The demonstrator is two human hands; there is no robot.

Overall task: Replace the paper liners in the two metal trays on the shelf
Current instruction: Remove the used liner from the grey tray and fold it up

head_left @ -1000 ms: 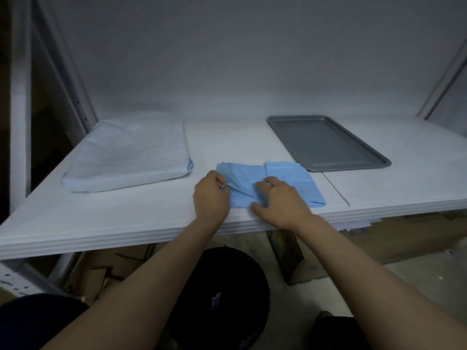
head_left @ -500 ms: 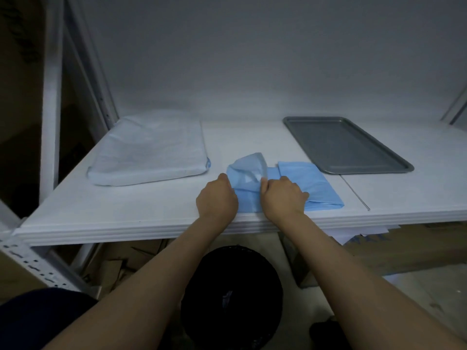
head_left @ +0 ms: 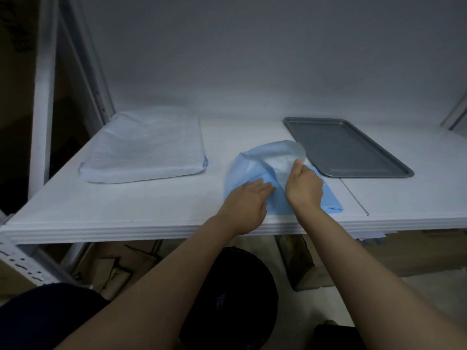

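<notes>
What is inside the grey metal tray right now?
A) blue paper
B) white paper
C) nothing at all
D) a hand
C: the grey tray shows only bare metal inside. The blue paper sits beside it on the shelf, where the right hand pinches a lifted flap and the left hand presses on the paper.

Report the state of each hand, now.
Left hand: open, fingers flat on the blue paper liner.
Right hand: closed, pinching the liner's lifted layer.
</notes>
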